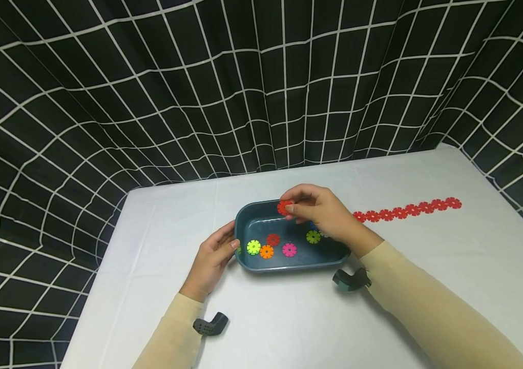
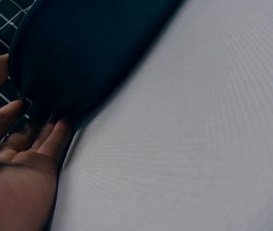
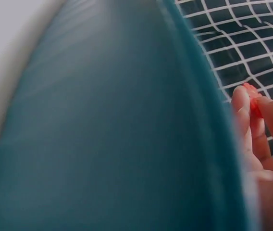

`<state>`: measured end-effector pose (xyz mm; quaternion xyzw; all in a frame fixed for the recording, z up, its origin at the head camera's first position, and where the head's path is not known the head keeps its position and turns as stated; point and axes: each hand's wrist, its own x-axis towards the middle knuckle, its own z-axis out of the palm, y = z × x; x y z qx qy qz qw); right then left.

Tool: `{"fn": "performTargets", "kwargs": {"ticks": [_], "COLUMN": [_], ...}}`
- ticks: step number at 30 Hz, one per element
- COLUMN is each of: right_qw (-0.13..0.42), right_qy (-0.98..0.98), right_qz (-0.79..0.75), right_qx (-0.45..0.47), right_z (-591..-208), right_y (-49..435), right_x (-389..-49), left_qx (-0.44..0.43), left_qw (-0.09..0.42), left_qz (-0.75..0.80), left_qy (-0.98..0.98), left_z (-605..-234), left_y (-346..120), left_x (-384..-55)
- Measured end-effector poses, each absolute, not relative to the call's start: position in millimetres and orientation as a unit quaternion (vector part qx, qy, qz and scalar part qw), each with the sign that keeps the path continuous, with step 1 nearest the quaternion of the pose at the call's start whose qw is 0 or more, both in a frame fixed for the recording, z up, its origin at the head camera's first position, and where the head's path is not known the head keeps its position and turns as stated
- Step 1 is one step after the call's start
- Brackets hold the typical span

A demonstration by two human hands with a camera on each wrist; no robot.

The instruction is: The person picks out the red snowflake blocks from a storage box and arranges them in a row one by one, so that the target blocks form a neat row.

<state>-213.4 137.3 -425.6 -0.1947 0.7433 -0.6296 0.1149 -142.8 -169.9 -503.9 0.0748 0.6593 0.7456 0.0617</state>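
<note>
Over the far side of a dark teal plastic basin (image 1: pixel 289 267), my right hand (image 1: pixel 318 207) pinches a red notched disc (image 1: pixel 283 207) between thumb and fingers. The right wrist view also shows the red disc (image 3: pixel 254 100) in that pinch, beyond the basin's blurred wall. At the basin's left end, my left hand (image 1: pixel 215 256) grips the rim, thumb on top and fingers along the outside. Inside lie a yellow-green disc (image 1: pixel 254 247), an orange disc (image 1: pixel 267 251), a red disc (image 1: pixel 273 240) and a pink disc (image 1: pixel 289 250). My right forearm partly hides blue discs there.
A row of linked red discs (image 1: pixel 399 212) runs rightward on the white tablecloth (image 1: pixel 270 318) from behind my right hand. Another yellow-green disc (image 1: pixel 313 237) is in the basin's right half. A black curtain with white grid lines (image 1: pixel 261 92) hangs behind the table.
</note>
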Motion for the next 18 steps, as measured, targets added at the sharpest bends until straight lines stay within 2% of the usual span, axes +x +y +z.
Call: {"fn": "performTargets", "kwargs": {"ticks": [12,18], "right_qw": [0.087,0.055], "right_qy": [0.734,0.738], "right_qz": [-0.651,-0.654], "right_qx": [-0.172,-0.159], "right_z": [-423,-423], "right_y": [171,190], "right_x": [-207,-206], "left_qx": [0.071,0.069], "left_qw": [0.061,0.061], "left_qz": [0.749,0.754], "left_qy": [0.656,0.651], "left_z": [-503,-503], "left_y": [-169,-169], "left_x": [-143,-143]}}
